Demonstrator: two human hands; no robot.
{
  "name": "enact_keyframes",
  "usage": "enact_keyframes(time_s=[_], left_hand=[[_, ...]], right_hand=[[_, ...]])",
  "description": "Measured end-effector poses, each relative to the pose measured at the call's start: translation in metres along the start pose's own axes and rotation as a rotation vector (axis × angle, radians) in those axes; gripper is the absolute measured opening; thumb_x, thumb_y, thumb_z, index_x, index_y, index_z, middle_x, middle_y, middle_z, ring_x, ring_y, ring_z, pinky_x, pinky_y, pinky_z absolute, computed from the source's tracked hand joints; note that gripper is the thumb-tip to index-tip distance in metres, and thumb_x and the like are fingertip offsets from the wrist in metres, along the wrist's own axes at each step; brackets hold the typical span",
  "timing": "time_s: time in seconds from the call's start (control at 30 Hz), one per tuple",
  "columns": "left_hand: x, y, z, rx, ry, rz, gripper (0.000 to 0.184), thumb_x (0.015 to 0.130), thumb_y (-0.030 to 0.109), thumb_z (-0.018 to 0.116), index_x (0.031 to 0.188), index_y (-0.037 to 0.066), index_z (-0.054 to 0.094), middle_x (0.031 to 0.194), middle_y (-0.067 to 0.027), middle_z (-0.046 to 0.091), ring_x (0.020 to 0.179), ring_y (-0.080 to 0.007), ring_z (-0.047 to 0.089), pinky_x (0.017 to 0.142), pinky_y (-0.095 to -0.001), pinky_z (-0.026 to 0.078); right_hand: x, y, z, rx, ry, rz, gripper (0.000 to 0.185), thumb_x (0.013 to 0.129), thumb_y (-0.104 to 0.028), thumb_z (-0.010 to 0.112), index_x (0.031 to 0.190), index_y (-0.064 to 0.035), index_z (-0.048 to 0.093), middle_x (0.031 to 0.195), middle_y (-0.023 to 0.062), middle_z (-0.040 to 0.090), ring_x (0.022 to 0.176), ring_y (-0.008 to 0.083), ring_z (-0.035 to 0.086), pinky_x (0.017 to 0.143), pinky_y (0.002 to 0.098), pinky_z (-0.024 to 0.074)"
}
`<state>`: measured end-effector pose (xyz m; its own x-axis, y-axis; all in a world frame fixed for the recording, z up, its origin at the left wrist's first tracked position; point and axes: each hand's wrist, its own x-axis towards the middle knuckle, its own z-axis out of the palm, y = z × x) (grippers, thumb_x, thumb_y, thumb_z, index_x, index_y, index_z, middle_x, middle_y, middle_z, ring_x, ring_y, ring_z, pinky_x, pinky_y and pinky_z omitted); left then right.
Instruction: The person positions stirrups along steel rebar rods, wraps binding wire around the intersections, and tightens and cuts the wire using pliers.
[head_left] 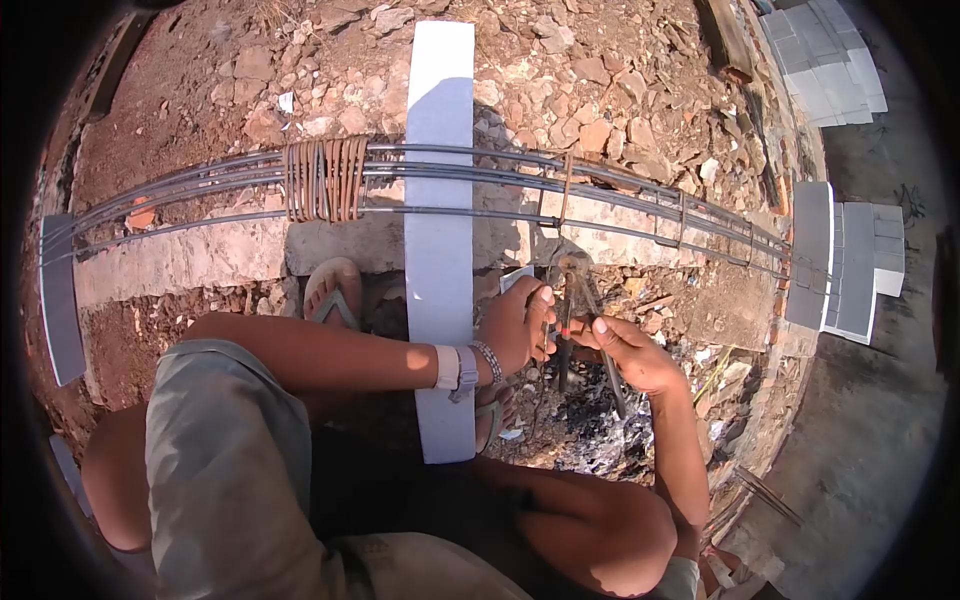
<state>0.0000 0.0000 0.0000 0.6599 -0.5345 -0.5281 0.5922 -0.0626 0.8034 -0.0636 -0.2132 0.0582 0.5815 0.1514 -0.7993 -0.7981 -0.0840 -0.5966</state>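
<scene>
My right hand [642, 358] is closed around the handles of a pair of tying pincers [588, 295]. Their jaws point up toward the steel bars, just below a square stirrup [566, 190]. Close by on the left, my left hand [517, 325] has its fingers curled together; whatever they pinch is too small to make out. Several long steel reinforcing bars [520, 180] run across in front of me. A bundle of rusty stirrups [325, 180] hangs on them left of centre. Thin tie wire [550, 222] shows at the lower bar, above my hands.
A long pale plank [440, 300] lies under the bars, beside my left forearm. Grey blocks [812, 255] support the right end, another block [60, 300] the left. More blocks [825, 60] stand far right. Rubble [590, 100] and dark ash [600, 440] cover the ground.
</scene>
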Motion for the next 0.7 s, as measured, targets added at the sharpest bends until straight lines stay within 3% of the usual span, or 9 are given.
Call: enact_keyframes(time_s=[0.07,0.17,0.3,0.33,0.47,0.57,0.7], left_hand=[[0.0,0.005,0.002,-0.023,0.029,-0.039,0.038,0.11,0.04,0.045,0.114,0.003,0.051,0.091,-0.0124,0.065,0.059,-0.0191,0.069,0.05,-0.0313,0.059],[-0.003,0.008,-0.004,-0.009,0.008,-0.045,0.036,0.11,0.038,0.045,0.111,0.003,0.051,0.091,-0.0128,0.065,0.057,-0.0183,0.068,0.049,-0.0314,0.058],[0.002,0.004,-0.002,-0.042,-0.017,-0.105,0.035,0.11,0.037,0.045,0.111,0.003,0.051,0.091,-0.0115,0.064,0.058,-0.0189,0.068,0.049,-0.0313,0.057],[0.003,0.004,-0.004,-0.042,-0.038,-0.119,0.035,0.11,0.038,0.046,0.113,0.003,0.05,0.093,-0.0117,0.063,0.059,-0.0195,0.069,0.05,-0.0311,0.058],[0.003,0.004,-0.003,-0.002,-0.037,-0.13,0.035,0.11,0.038,0.046,0.113,0.004,0.049,0.095,-0.0115,0.063,0.062,-0.0207,0.07,0.052,-0.0308,0.059],[0.0,0.008,0.0,-0.003,-0.02,-0.132,0.036,0.11,0.038,0.045,0.112,0.003,0.049,0.096,-0.0119,0.063,0.061,-0.0209,0.07,0.052,-0.0302,0.059],[-0.001,0.013,0.0,0.002,-0.038,-0.135,0.038,0.11,0.04,0.045,0.113,0.002,0.049,0.097,-0.0131,0.064,0.059,-0.0207,0.07,0.051,-0.0297,0.059]], right_hand=[[-0.001,0.003,0.006,-0.174,0.061,-0.012,0.059,0.108,-0.049,0.048,0.136,0.002,0.061,0.13,0.0147,0.066,0.128,0.0209,0.054,0.108,0.034,0.0432],[-0.006,0.004,0.016,-0.066,0.077,-0.025,0.059,0.108,-0.049,0.049,0.135,0.0026,0.061,0.129,0.0127,0.066,0.128,0.0215,0.054,0.11,0.0354,0.042],[-0.002,0.009,0.01,-0.034,0.078,-0.097,0.06,0.108,-0.049,0.048,0.135,0.0021,0.061,0.136,0.0163,0.063,0.132,0.0263,0.053,0.113,0.0372,0.0396],[0.002,0.017,0.001,0.054,0.041,-0.138,0.053,0.109,-0.041,0.048,0.129,0.0068,0.061,0.137,0.0194,0.063,0.126,0.0324,0.061,0.11,0.0428,0.0456],[-0.012,0.004,0.001,0.353,-0.013,-0.18,0.052,0.109,-0.038,0.047,0.128,0.0093,0.058,0.132,0.0243,0.064,0.12,0.0357,0.065,0.105,0.0448,0.0517],[-0.008,-0.007,-0.007,0.174,0.158,-0.127,0.053,0.109,-0.046,0.044,0.12,0.0037,0.061,0.13,0.0188,0.064,0.118,0.0282,0.064,0.105,0.0425,0.0507],[0.009,-0.012,-0.007,-0.002,0.117,-0.034,0.059,0.108,-0.047,0.046,0.132,0.0064,0.056,0.133,0.0183,0.062,0.125,0.0295,0.06,0.108,0.0419,0.0494]])
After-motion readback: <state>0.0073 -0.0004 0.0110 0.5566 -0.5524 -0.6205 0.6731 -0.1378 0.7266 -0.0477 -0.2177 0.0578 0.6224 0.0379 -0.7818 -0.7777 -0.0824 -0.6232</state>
